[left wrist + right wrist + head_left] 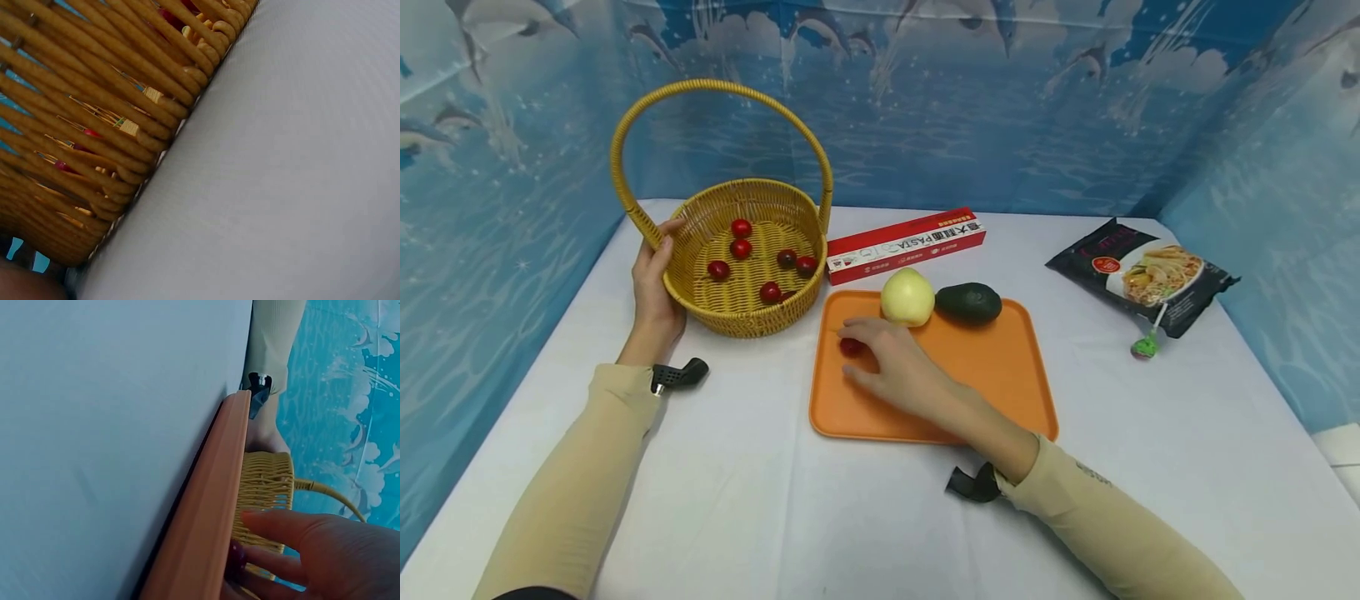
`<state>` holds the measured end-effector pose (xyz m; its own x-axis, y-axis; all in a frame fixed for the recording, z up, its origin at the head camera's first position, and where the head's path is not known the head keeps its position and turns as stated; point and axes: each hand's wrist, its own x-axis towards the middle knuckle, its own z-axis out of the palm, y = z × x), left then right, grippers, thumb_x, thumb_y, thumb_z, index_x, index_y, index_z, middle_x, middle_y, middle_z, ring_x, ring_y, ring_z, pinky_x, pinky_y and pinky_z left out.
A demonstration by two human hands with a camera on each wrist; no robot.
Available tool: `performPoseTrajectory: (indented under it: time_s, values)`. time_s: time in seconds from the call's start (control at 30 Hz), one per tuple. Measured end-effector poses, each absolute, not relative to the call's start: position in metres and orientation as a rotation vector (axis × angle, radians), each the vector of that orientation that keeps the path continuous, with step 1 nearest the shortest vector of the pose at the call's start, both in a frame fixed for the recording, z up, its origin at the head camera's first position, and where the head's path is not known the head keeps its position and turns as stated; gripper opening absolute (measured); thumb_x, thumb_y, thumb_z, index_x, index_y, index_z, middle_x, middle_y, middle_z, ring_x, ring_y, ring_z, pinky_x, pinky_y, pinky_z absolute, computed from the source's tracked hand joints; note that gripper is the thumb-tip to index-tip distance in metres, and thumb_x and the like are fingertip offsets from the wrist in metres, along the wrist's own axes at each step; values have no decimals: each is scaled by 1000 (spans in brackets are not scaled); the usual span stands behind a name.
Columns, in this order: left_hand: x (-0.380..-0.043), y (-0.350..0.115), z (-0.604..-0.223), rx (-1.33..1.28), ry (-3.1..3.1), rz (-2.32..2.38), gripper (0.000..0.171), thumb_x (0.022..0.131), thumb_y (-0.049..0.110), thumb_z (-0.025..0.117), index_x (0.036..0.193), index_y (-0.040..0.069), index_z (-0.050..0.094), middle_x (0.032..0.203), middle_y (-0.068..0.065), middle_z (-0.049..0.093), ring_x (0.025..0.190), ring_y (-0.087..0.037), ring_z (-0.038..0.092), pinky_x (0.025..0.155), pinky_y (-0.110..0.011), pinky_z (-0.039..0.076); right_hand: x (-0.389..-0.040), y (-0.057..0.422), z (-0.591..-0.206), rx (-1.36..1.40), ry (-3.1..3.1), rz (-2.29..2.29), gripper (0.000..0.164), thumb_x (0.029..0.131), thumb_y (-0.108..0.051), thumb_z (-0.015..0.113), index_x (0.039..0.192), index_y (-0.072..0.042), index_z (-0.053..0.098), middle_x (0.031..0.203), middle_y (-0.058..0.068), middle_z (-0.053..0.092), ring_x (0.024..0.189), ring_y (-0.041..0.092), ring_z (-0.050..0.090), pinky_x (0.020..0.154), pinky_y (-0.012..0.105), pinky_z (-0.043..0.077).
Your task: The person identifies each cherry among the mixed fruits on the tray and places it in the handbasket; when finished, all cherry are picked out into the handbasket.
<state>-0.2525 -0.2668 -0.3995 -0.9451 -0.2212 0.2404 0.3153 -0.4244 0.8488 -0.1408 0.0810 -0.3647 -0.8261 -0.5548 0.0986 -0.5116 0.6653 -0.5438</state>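
Observation:
My left hand grips the left rim of a yellow woven basket by the foot of its tall handle. Several red cherries lie inside the basket; the left wrist view shows its woven side close up. Over the left part of an orange tray, my right hand reaches with thumb and fingers spread around a single cherry. In the right wrist view the fingers are beside that cherry, the thumb apart from it. A pale yellow-green round fruit and a dark green avocado sit at the tray's back edge.
Behind the tray lies a red and white pasta box, close to the basket's right side. A black food packet and a green-wrapped lollipop lie at the right on the white-covered table. Dolphin-print curtains stand around it.

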Motion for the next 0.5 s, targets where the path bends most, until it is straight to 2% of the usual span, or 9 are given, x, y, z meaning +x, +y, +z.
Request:
performPoseTrajectory:
  time_s: [0.2,0.5]
  values:
    - [-252,-267,-399,-140,-1457,-2407,37,102,18,49,135,3,54,151,-10,42,144,-30,32,118,-36,29,-138,80,-364,-958,2743,-887,41,88,-17,75,128,-12,66,119,-2,68,109,10,59,102,30,49]
    - [-253,-266,-399,-120,-1437,-2422,36,102,18,51,134,4,55,149,-9,44,143,-29,33,118,-35,29,-136,79,-365,-998,2714,-851,38,88,-21,76,124,-15,68,114,-5,69,103,8,58,96,26,50]
